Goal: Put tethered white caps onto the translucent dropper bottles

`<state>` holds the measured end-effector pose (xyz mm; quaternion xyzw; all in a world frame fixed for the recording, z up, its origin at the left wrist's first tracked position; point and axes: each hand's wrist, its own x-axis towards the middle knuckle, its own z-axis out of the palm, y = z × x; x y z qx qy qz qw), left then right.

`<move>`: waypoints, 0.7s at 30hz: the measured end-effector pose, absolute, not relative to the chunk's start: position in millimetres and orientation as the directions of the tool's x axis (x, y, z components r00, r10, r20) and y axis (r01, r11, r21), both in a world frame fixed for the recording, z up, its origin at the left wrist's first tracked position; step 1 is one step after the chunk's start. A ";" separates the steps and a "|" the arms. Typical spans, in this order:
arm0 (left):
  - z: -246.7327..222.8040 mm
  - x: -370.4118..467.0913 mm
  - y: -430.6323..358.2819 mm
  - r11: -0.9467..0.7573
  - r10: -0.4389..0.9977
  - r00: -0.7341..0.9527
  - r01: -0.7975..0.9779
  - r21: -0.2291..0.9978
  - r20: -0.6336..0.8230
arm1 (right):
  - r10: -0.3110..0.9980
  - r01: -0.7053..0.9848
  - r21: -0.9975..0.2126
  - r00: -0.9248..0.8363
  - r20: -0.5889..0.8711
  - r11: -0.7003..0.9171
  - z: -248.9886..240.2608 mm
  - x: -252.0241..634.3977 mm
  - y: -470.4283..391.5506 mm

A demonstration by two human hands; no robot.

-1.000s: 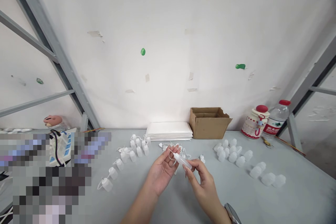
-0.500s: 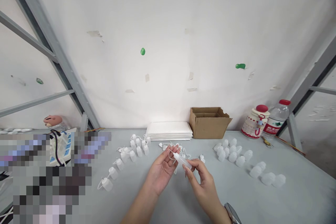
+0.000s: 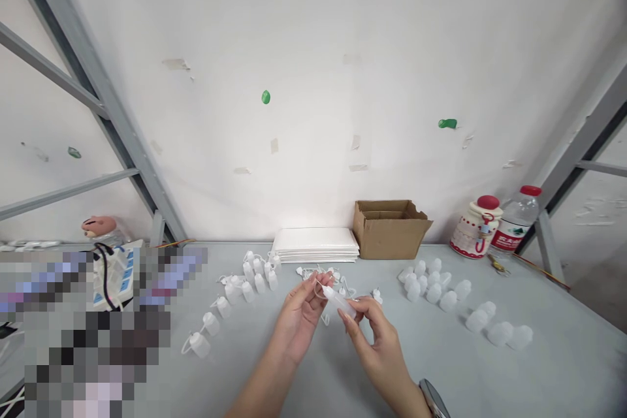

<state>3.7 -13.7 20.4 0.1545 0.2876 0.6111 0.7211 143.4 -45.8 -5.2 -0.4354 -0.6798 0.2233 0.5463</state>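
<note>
A small translucent white squeeze bottle (image 3: 341,302) is tilted in front of me, its nozzle pointing up and left. My right hand (image 3: 376,332) is closed round the lower end of its body, thumb and fingers on opposite sides. Thumb and forefinger of my left hand (image 3: 301,315) pinch together by the nozzle's thin tip, at the small cap on a white strap (image 3: 318,294); the cap itself is mostly hidden. Just behind my hands lies a loose pile of white strapped caps (image 3: 349,284), partly covered by my fingers.
Capped bottles (image 3: 223,306) stand in a slanting row at left. Uncapped translucent bottles (image 3: 448,301) are grouped at right. Against the wall are stacked white packets (image 3: 316,245), a cardboard box (image 3: 389,238), a decorated flask (image 3: 474,230) and a water bottle (image 3: 515,222). A power strip (image 3: 128,274) lies left.
The bottle's body has shifted very slightly left in my right hand's grip. Both hands keep nearly the same place, and the things on the table have not moved.
</note>
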 end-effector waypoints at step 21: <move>16.7 7.7 -16.5 0.103 0.995 0.081 -0.652 0.751 -0.066 | 0.852 0.331 -0.801 -0.012 0.524 0.498 -8.0 140.9 -46.2</move>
